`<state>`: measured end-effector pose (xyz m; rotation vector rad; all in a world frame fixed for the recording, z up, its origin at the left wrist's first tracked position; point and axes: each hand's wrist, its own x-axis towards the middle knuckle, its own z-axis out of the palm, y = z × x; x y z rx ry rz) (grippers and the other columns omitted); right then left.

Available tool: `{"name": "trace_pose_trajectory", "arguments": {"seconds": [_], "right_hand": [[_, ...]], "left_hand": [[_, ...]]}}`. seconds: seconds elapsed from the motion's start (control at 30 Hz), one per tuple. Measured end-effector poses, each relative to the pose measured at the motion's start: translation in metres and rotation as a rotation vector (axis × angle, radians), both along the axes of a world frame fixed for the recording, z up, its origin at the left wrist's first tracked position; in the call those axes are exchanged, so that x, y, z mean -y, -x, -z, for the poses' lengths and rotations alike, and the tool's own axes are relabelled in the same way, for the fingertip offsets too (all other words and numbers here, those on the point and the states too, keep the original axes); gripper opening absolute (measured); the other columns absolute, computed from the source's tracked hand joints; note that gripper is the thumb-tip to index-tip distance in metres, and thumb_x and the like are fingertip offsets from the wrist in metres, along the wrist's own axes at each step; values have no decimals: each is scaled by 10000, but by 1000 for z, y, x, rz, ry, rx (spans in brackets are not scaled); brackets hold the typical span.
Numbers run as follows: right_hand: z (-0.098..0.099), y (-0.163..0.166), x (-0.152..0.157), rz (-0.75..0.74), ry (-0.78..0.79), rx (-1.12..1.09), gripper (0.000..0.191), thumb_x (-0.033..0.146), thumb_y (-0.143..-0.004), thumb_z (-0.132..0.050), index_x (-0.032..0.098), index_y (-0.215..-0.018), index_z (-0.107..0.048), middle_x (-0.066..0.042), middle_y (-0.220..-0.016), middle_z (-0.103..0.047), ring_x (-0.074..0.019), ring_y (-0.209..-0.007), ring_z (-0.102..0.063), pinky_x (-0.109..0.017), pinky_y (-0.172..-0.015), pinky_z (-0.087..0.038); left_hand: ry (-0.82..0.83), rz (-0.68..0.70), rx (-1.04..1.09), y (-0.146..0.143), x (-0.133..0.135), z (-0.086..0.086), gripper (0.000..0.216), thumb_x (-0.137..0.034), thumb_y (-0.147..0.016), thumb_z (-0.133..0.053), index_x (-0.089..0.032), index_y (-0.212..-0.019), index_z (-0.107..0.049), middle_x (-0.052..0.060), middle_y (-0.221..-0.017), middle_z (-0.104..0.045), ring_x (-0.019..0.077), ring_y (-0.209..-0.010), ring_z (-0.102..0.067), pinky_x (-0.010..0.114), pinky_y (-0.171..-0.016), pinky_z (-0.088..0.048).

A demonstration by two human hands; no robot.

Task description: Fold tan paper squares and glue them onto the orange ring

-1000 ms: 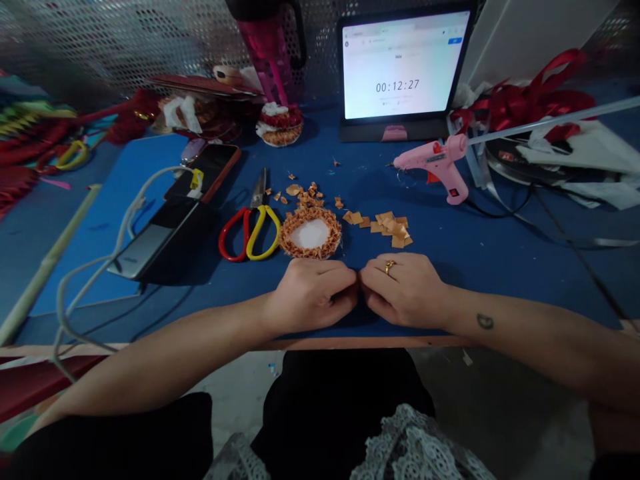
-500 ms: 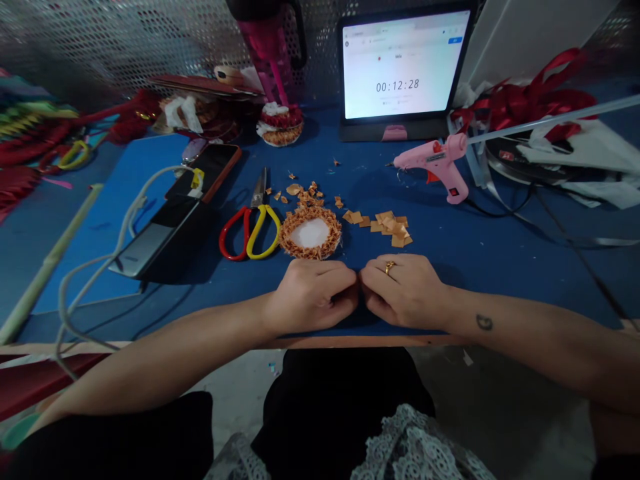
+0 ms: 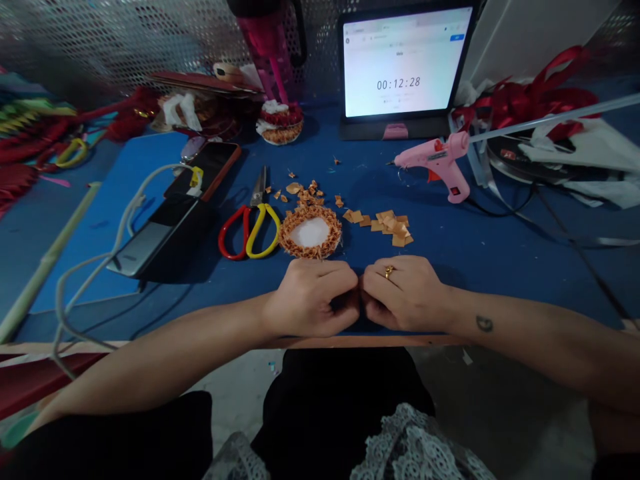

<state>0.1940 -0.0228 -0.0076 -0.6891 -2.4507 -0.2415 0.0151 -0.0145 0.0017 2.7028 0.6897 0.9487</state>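
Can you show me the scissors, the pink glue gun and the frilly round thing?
Scissors (image 3: 257,201), head view: where the blades meet the handles.
Pink glue gun (image 3: 447,162), head view: middle of its pink body.
Frilly round thing (image 3: 310,233), head view: its white middle.

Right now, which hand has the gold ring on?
The right hand: the gold ring shows on one finger; no ring shows on the left hand.
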Motion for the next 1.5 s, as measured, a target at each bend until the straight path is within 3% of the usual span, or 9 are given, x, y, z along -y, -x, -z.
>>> {"name": "trace_pose_trajectory", "arguments": {"seconds": [0.43,0.63,0.87,1.17,1.33,1.5], "right_hand": [[0,-3,-1,25,43,11,126,186,-761,-399,178,-660,-474,15,-566,-482,-108,-548,-415,-235,-534,-323],[0,-8,-4,55,107,-10,124,222,-789,-437,168,-721,-526,31,-584,-518,-92,-552,-452,-227,-541,-327],[-1,-13,-5,88,157,-51,109,238,-796,-463,174,-761,-544,37,-598,-534,-80,-555,-473,-214,-565,-339],[1,-10,-5,113,124,44,144,240,-799,-436,160,-776,-553,21,-597,-545,-94,-563,-483,-232,-558,-327],[1,-8,-2,81,54,84,131,210,-774,-425,165,-698,-522,26,-542,-502,-101,-529,-440,-245,-534,-303],[0,-5,2,80,-37,131,124,207,-762,-429,170,-669,-501,21,-531,-474,-112,-522,-418,-258,-517,-279]], "left_hand": [[48,-10,7,1,-3,1,123,-112,-699,-457,-139,-588,-503,-23,-534,-482,58,-488,-411,163,-438,-310],[38,24,44,3,-10,2,84,-110,-746,-488,-137,-733,-567,-8,-649,-600,60,-583,-550,145,-538,-421],[99,25,65,6,-14,2,96,-118,-750,-527,-136,-823,-586,4,-707,-630,66,-637,-580,151,-587,-449],[-39,1,-12,5,-14,8,80,-114,-759,-504,-139,-771,-579,-7,-680,-614,67,-610,-571,155,-541,-431],[-148,0,-46,5,-11,7,126,-128,-764,-485,-157,-671,-565,-21,-641,-609,69,-569,-557,182,-496,-393],[-158,14,-54,4,-7,6,147,-134,-749,-507,-151,-607,-542,-23,-596,-591,68,-526,-532,196,-469,-365]]}}
